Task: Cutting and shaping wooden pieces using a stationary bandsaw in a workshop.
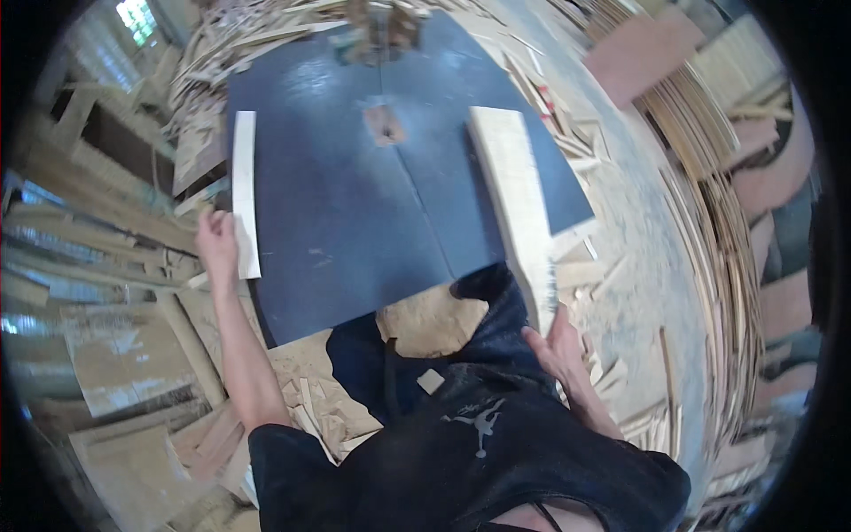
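The dark surface [328,204] bears a pale board [511,168] at right, my right grip [551,340] clamped on its near end; whether my left grip [217,244] holds the left-edge strip [245,177], I can't tell. Positioning, I judge; next, steady support.

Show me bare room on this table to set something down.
The widest bare patch of the table lies between the pale strip at its left edge and the seam; a narrower one between that seam and the thick board. Crowded: the far edge, by a blurred object, and the right, where the right hand holds the board.
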Action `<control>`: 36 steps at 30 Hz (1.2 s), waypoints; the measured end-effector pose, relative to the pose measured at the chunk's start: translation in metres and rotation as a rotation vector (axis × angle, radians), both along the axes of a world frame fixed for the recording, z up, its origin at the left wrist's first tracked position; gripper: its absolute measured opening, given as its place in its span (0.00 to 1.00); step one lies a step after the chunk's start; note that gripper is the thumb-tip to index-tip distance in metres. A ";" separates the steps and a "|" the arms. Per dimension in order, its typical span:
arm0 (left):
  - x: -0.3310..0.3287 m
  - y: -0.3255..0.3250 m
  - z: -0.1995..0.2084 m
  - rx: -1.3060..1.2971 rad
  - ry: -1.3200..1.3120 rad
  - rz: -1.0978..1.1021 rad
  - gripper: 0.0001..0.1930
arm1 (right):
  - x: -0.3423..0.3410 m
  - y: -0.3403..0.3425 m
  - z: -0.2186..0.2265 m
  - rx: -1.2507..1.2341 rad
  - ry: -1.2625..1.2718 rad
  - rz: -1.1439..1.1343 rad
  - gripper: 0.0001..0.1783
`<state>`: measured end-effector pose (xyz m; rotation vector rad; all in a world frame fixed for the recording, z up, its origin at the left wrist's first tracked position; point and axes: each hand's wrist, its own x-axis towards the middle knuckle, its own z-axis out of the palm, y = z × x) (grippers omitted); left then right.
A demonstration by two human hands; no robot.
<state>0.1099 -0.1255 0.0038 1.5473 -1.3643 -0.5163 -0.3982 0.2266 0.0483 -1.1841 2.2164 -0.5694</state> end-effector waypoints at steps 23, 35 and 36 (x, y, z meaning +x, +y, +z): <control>-0.233 0.167 -0.014 -0.051 -0.167 -0.197 0.32 | -0.139 0.023 -0.023 -0.295 0.405 0.338 0.33; -0.424 0.082 0.006 -0.310 -0.681 -0.731 0.49 | -0.290 -0.164 -0.068 -0.439 0.561 0.294 0.44; -0.436 0.069 0.007 -0.227 -0.651 -0.809 0.50 | -0.301 -0.176 -0.076 -0.403 0.544 0.207 0.48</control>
